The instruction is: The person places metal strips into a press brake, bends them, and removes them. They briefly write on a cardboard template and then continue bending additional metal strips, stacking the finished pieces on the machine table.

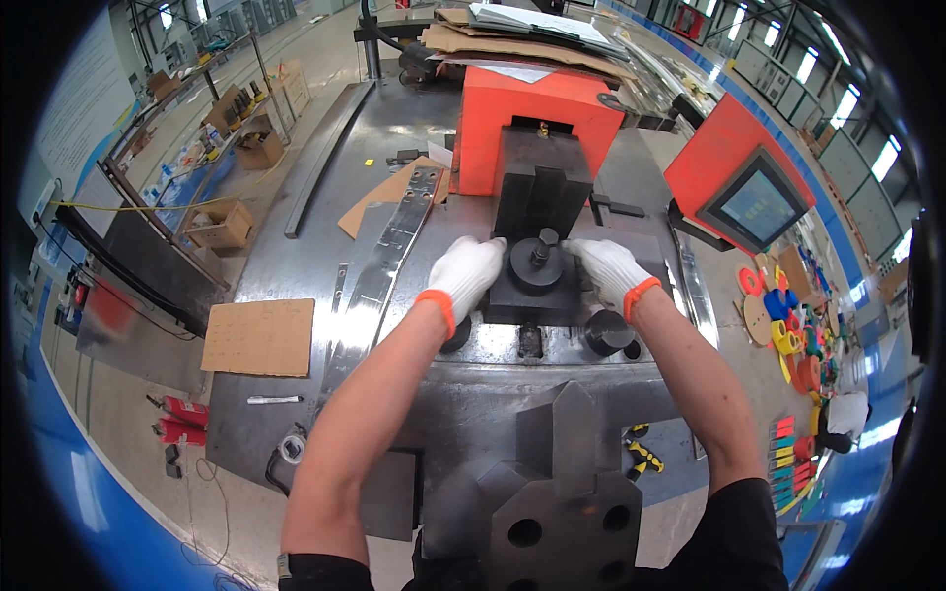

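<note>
We are gripping a black steel block [533, 281] on the metal desk [296, 266], just in front of an orange press head [512, 113]. Our gloved left hand [465, 274] and right hand [609, 268] are clasping its two sides, fingers wrapped on it. The block looks heavy; if it is slipping or shifting, fingers risk getting pinched against the die behind.

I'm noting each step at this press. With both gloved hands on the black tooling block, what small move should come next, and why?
Probably ease the black tooling block a little, level and with both hands together. The left hand and right hand grip its opposite sides, it sits on the steel table just in front of the orange press housing, and a round disc with a bolt on top could catch if it tilts.
</note>
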A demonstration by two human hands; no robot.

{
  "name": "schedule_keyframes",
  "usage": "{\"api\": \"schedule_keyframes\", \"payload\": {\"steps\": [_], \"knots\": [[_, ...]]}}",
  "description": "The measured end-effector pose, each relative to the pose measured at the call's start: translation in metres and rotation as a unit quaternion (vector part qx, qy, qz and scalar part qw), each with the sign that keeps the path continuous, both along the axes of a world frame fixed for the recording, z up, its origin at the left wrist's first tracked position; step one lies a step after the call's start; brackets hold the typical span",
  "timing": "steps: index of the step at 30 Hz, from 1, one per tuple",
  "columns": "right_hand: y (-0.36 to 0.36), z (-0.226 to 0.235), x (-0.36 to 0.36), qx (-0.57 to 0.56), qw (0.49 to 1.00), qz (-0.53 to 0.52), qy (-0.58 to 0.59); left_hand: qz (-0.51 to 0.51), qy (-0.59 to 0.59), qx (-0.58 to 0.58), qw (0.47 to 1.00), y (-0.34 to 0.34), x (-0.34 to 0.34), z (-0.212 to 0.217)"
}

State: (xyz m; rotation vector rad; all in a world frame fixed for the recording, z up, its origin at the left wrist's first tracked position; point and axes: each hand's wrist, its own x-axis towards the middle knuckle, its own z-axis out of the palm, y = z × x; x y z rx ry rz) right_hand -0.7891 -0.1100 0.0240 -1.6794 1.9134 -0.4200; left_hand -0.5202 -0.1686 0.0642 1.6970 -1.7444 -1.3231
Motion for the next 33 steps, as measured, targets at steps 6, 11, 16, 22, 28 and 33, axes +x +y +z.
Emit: {"api": "schedule_keyframes", "payload": {"steps": [6, 11, 16, 22, 28, 33], "knots": [[0.01, 0.065, 0.059, 0.109, 0.96, -0.222, -0.132, -0.069, -0.045, 0.058, 0.995, 0.007, -0.012, 0.042], [0.0, 0.053, 0.054, 0.124, 0.936, -0.288, -0.16, -0.083, -0.09, 0.015, 0.992, -0.013, -0.016, 0.011], [0.001, 0.037, 0.042, 0.034, 0.99, 0.001, 0.135, -0.055, -0.056, 0.031, 0.996, -0.01, -0.021, 0.016], [0.0, 0.023, 0.042, -0.014, 0.991, 0.017, 0.134, -0.015, -0.016, 0.022, 1.0, -0.005, -0.018, 0.012], [0.002, -0.001, 0.015, -0.011, 0.988, -0.131, -0.077, -0.021, 0.019, 0.052, 0.998, -0.004, -0.025, 0.006], [0.006, 0.046, 0.065, 0.07, 0.888, -0.353, -0.286, 0.022, 0.025, 0.037, 0.999, -0.005, -0.016, -0.011]]}}
